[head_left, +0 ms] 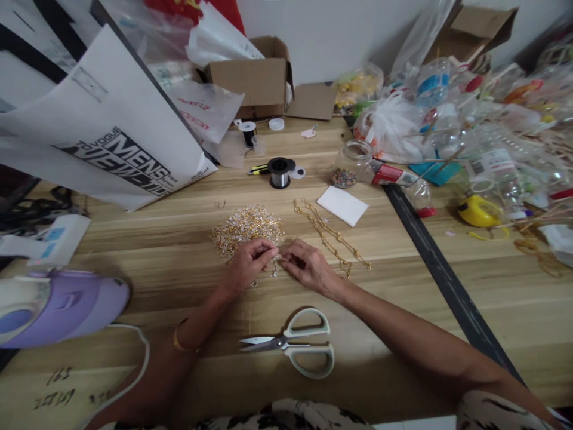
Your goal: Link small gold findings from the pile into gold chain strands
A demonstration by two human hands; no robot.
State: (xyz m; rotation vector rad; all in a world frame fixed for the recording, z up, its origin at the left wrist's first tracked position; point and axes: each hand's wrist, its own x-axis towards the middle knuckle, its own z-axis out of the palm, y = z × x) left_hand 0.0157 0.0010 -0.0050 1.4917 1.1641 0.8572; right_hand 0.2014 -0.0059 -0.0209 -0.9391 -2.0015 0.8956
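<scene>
My left hand [248, 263] and my right hand [308, 267] meet fingertip to fingertip over the wooden table [403, 298], both pinching a thin gold bead chain [267, 276] that trails down below them. Just beyond my left hand lies a heap of small gold and pearl pieces [246, 230]. To the right of my right hand, finished gold chains [331, 239] lie stretched out diagonally. White-handled scissors [295, 345] lie shut on the table near me, below both hands.
A spool of clear wire [280, 172], a black thread spool [248, 132], a white card [342, 205] and a bead jar [350, 162] sit farther back. A purple device [58, 307] is at left, a white printed bag [102, 131] behind it. Bottles and clutter [483, 131] crowd the right.
</scene>
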